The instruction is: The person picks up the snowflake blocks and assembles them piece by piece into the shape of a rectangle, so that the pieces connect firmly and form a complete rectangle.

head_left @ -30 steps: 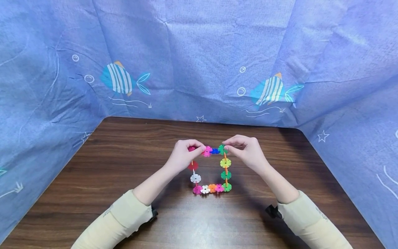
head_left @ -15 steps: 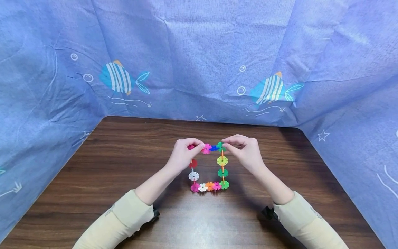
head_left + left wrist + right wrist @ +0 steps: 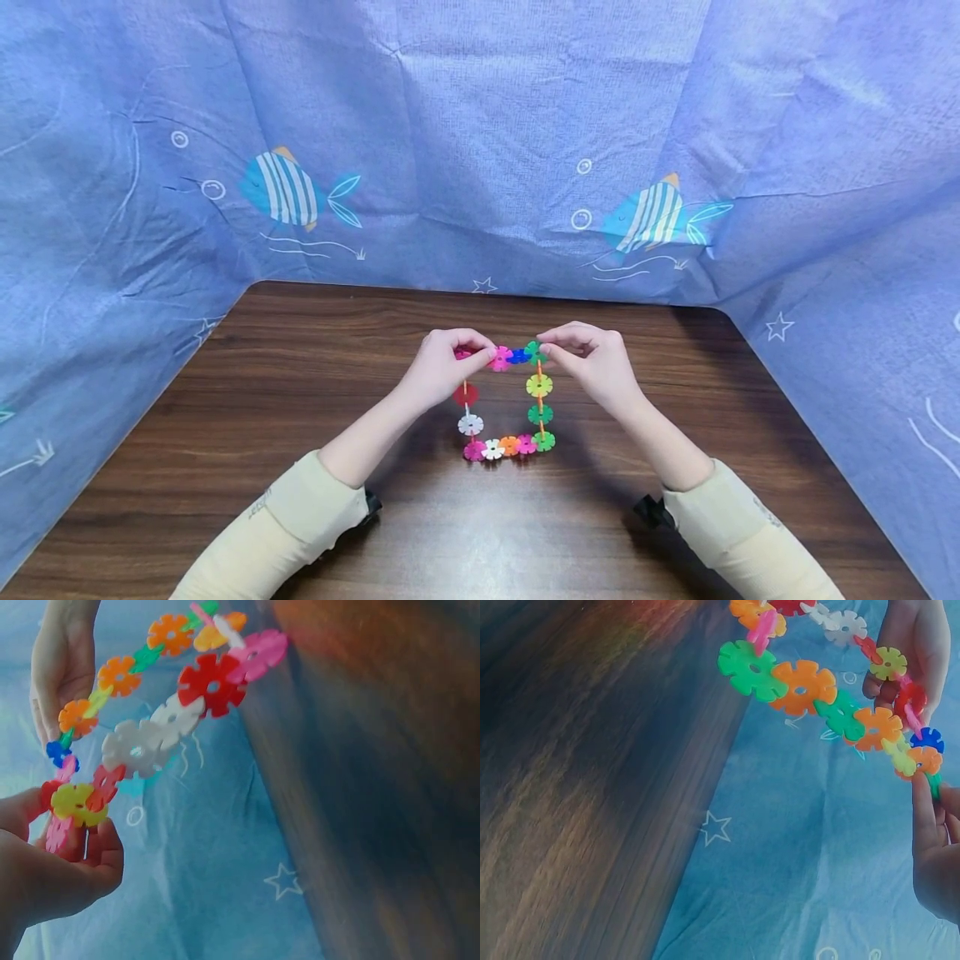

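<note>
A roughly square loop of interlocking plastic snowflake discs hangs between my two hands, its near side lower. My left hand pinches its upper left part, around the pink disc and the partly hidden corner. At the upper right corner, my right hand pinches the green disc. A blue disc links the span between the hands. The left wrist view shows red and yellow discs at the left fingers. In the right wrist view an orange disc sits by the right fingertips.
A dark wood-grain table lies beneath the hands. Blue cloth printed with fish and stars surrounds its back and sides. Black wrist devices show under the cuffs.
The loop has shifted slightly up in the head view and a little left, with both hands still pinching it. Its shape stays much the same.
</note>
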### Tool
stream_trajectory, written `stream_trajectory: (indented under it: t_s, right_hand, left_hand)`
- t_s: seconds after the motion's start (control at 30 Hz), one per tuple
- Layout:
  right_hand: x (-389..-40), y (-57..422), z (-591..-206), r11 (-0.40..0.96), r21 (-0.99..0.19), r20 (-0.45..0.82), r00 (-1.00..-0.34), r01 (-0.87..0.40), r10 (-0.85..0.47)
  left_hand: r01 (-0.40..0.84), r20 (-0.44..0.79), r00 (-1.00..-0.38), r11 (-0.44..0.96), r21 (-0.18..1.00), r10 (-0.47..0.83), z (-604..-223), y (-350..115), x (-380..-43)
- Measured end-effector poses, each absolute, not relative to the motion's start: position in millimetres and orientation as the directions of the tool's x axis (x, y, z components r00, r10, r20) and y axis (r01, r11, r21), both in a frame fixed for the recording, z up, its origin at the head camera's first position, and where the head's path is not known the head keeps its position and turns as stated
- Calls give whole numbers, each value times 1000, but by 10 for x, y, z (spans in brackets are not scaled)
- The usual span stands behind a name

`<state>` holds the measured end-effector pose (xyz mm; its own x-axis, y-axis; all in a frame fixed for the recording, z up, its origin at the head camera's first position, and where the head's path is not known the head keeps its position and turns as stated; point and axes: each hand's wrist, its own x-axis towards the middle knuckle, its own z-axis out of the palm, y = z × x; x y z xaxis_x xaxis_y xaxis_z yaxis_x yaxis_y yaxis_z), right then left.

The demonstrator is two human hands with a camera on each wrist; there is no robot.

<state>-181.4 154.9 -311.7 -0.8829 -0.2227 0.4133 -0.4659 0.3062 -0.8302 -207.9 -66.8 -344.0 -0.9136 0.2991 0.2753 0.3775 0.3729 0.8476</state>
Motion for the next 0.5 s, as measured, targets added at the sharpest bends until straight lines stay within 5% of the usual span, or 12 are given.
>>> stream_trajectory:
  t_s: [0.5]
  right_hand:
    - [-1811,1632,-3133,364,-756,488,-839,-545,-243]
  left_hand:
    - [525,363,-837,414,743,410,-3298,-693,-2158]
